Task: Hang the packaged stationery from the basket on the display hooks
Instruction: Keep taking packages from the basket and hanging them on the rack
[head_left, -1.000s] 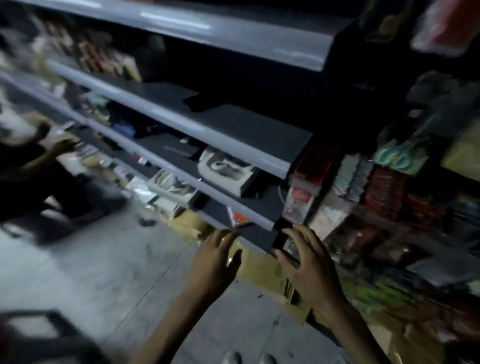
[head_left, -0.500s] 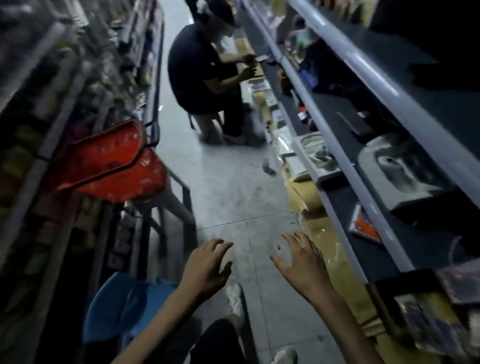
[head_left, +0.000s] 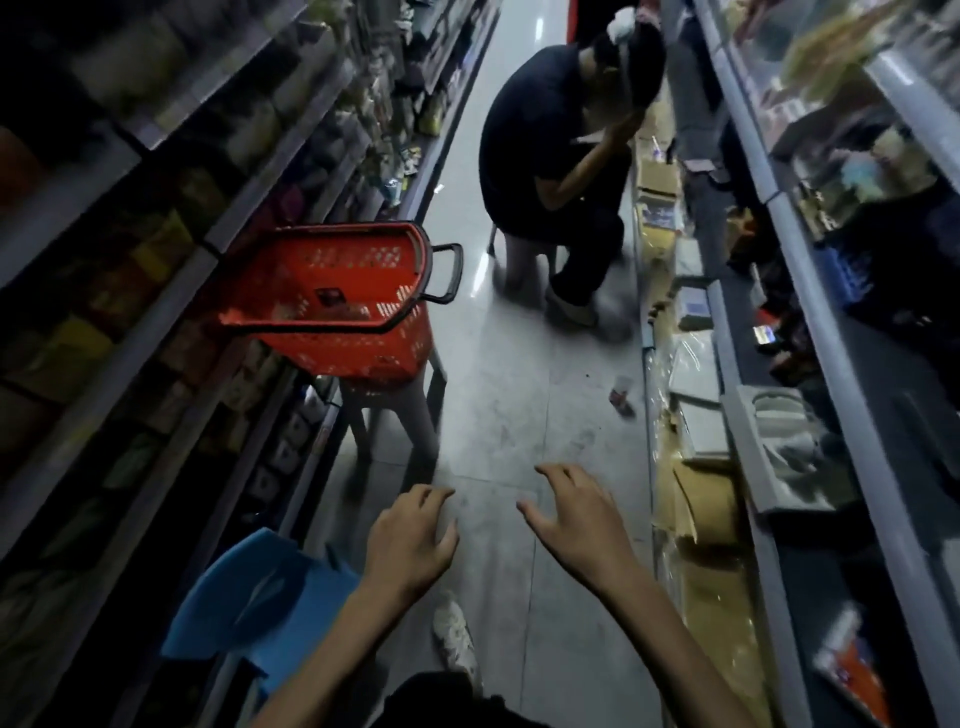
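Note:
A red plastic basket (head_left: 332, 358) with a black handle stands on a grey stool (head_left: 395, 415) at the left of the aisle, ahead of me. A small dark package (head_left: 328, 297) lies on its bottom. My left hand (head_left: 410, 540) and my right hand (head_left: 576, 519) hover over the floor, both empty with fingers relaxed and spread, well short of the basket. No display hooks are in view.
Shelving runs along both sides of the narrow aisle. A blue plastic stool (head_left: 249, 597) stands at my lower left. A person in dark clothes (head_left: 561, 166) sits on a stool farther down. Cardboard and packages (head_left: 696, 499) line the right shelf's foot. A small item (head_left: 621, 395) lies on the floor.
My view has swung from the right-hand shelves and hanging goods to look down the aisle. The basket has come into fuller view. Both hands stay empty and have left the shelf edge.

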